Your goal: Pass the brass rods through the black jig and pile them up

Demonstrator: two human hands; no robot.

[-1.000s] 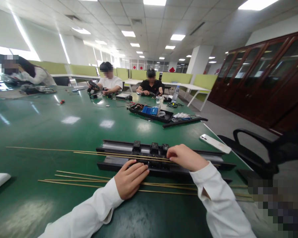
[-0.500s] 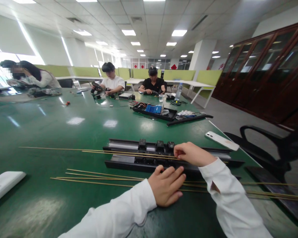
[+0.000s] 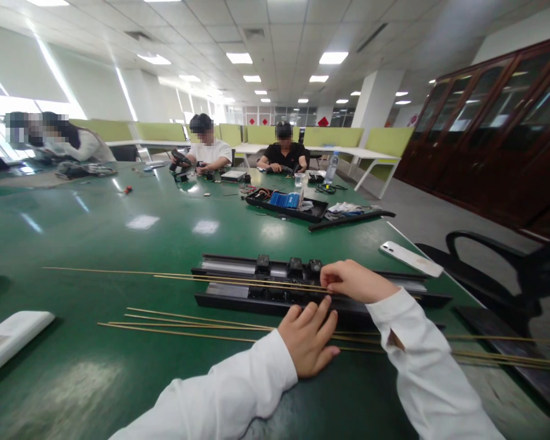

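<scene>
My right hand (image 3: pixel 351 281) is closed in a pinch on thin brass-coloured rods (image 3: pixel 238 282) above a pair of black rails. The rods stretch far to the left from its fingers. My left hand (image 3: pixel 308 337) lies just below, palm down with fingers spread, over several more thin rods (image 3: pixel 183 324) on the green table. One of its fingertips reaches close to the right hand; whether they touch I cannot tell. The black rails (image 3: pixel 229 300) run side by side across the table and carry several black blocks (image 3: pixel 263 264). Part of the rails is hidden behind my hands.
A white phone (image 3: pixel 411 258) lies near the table's right edge, with a black chair (image 3: pixel 486 244) beyond. A black tray (image 3: pixel 286 208) with blue pieces and a black strip (image 3: pixel 352 220) are farther back. A white device (image 3: pixel 13 342) is at left. Several people sit across the table.
My left hand has shifted slightly up, its fingers now nearer the right hand and more spread. The right hand stays pinched on the rods, almost in place.
</scene>
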